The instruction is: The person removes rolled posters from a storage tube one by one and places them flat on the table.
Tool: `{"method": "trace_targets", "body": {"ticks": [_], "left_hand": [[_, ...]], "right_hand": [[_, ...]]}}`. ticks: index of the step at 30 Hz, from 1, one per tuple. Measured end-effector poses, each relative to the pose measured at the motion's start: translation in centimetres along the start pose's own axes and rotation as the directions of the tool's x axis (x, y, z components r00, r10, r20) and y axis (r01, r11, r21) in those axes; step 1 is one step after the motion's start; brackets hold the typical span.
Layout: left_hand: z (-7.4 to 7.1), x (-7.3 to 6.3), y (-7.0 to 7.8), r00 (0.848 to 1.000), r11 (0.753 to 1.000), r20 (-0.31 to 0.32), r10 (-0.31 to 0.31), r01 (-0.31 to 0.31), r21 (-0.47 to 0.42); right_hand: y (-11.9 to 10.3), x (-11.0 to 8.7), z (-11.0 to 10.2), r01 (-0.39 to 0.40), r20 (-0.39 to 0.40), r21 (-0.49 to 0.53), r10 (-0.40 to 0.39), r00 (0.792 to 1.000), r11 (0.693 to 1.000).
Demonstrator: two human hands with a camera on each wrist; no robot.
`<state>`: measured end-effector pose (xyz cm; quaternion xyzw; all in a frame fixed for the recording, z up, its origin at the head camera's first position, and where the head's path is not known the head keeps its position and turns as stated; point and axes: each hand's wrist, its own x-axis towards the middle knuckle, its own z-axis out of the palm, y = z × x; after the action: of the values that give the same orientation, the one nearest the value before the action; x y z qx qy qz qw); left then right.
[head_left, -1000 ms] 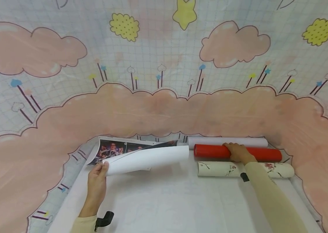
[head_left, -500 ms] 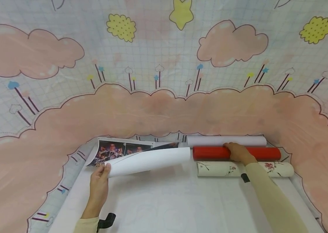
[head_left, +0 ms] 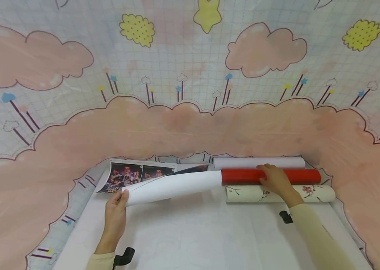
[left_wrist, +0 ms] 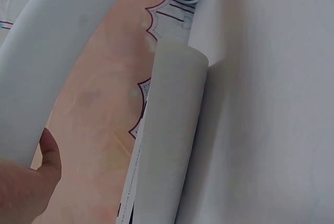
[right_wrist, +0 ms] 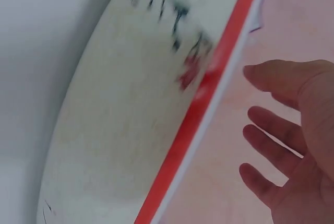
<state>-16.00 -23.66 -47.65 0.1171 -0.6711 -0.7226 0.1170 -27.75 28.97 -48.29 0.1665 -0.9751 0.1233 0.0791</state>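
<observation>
My left hand (head_left: 117, 210) pinches the left corner of a white curled sheet of paper (head_left: 176, 185), thumb on its near side. In the left wrist view the pale sheet (left_wrist: 57, 51) rises past the thumb and fingers. Behind it lies a printed poster (head_left: 126, 176) with figures on a dark ground, its left edge curling up. My right hand (head_left: 276, 182) overlaps a red roll (head_left: 302, 176) in the head view. The right wrist view shows that hand (right_wrist: 292, 140) with fingers spread and slightly bent, apart from the red roll (right_wrist: 188, 114), with nothing between them.
A white roll (head_left: 227, 163) lies behind the red one, against the cloud-patterned backdrop (head_left: 190, 131). In front lies a cream roll with plum-blossom branches (head_left: 244, 195). All rest at the far right of the white tabletop (head_left: 203, 232). Black straps hang at both wrists.
The red roll's left end now meets the white sheet's right end in the head view. My right hand has shifted slightly, showing more bare wrist; the left keeps its pinch. The view has drifted slightly.
</observation>
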Motion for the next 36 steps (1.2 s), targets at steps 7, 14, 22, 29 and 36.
{"method": "trace_targets", "body": {"ticks": [7, 14, 22, 29, 36], "left_hand": [[0.7, -0.6, 0.2, 0.999, 1.000, 0.049, 0.007, -0.007, -0.005], [1.9, -1.1, 0.1, 0.997, 0.999, 0.072, 0.037, -0.040, 0.036], [3.8, -1.6, -0.1, 0.995, 0.997, 0.073, 0.062, -0.066, 0.050], [4.4, -1.6, -0.1, 0.983, 0.979, 0.140, 0.122, -0.143, 0.147], [4.1, -1.5, -0.8, 0.968, 0.969, 0.224, 0.116, -0.160, 0.191]], "right_hand": [[-3.9, -2.8, -0.1, 0.008, -0.210, 0.148, 0.024, 0.977, 0.989], [-7.8, -4.6, 0.4, 0.054, -0.380, 0.346, 0.087, 0.921, 0.937], [-11.0, -5.2, 0.5, 0.047, -0.367, 0.465, 0.144, 0.919, 0.884], [-12.0, -5.3, 0.0, 0.024, -0.272, 0.450, 0.111, 0.956, 0.893], [-11.8, -4.9, -0.3, 0.003, -0.051, 0.357, 0.016, 0.999, 0.934]]}}
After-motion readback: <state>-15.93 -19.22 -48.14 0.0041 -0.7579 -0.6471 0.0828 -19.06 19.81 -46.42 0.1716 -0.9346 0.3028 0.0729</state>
